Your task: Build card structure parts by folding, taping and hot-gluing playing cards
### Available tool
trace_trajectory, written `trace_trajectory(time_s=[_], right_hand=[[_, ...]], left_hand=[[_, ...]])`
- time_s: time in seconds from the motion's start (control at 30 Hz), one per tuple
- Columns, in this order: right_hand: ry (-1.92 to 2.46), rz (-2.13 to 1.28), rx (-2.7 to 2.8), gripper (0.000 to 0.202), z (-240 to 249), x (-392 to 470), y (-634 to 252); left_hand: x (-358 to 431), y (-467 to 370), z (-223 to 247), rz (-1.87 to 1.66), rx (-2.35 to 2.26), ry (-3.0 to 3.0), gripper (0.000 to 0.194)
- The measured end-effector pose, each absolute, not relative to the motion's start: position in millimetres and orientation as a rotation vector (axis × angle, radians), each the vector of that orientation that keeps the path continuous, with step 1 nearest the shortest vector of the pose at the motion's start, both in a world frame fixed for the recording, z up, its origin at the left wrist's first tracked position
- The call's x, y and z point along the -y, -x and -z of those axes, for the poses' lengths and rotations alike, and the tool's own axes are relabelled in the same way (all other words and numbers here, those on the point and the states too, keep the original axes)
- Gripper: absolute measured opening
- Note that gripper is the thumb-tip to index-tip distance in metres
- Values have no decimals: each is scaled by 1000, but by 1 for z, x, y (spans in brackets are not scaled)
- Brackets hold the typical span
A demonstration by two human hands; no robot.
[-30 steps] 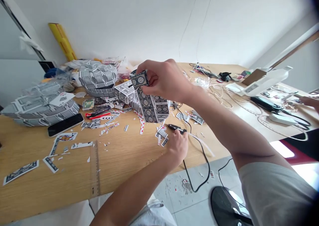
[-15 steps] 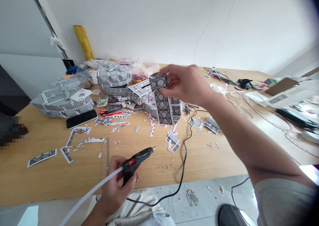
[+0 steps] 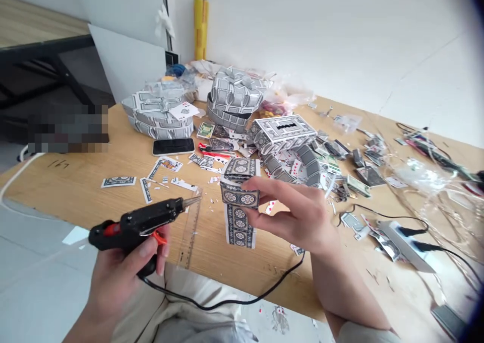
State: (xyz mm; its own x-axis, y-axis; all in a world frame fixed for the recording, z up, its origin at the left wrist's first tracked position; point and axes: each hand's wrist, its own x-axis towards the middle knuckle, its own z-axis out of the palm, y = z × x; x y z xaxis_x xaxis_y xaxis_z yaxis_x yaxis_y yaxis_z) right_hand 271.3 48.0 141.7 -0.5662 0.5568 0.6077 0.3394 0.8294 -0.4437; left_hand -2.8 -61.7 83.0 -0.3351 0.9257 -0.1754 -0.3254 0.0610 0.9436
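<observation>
My left hand (image 3: 130,267) is closed around the grip of a black hot glue gun (image 3: 139,224) with an orange trigger, its metal nozzle pointing right. Between the thumb and fingers of my right hand (image 3: 295,214) is a folded structure made of playing cards (image 3: 241,197), with patterned card backs facing out. It hangs upright over the table, its upper part bulkier than the narrow strip below. The nozzle is to the left of the card structure, apart from it. A clear ruler (image 3: 189,232) lies beneath, between both hands.
Behind stand card-built boxes (image 3: 282,134) and rounded card-built shapes (image 3: 236,93), (image 3: 161,111). A phone (image 3: 173,146), a red cutter (image 3: 214,151) and card scraps lie across the wooden table (image 3: 75,182). A power strip (image 3: 406,247) with plugged cables sits at right; the glue gun's cord (image 3: 227,305) loops along the front edge.
My view has swung left. The card structure has come lower and closer, turned to show another side. The glue gun is now raised nearer to it, held more level.
</observation>
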Motion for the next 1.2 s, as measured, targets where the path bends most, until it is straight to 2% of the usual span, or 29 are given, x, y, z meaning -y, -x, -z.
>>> trace_trajectory(time_s=[0.47,0.77,1.2], right_hand=[[649,-375,2351,34,-125,-51,-270],[617,-373,2381,36,-121,-50,-269],[637,-361,2429,36,-122,-48,-268]], left_hand=[[57,5,-99,-1272,-1492,-1088,26],[43,24,-93,-1159,-1327,-1511,11],[36,26,-106,-1139,-1350,-1672,17]])
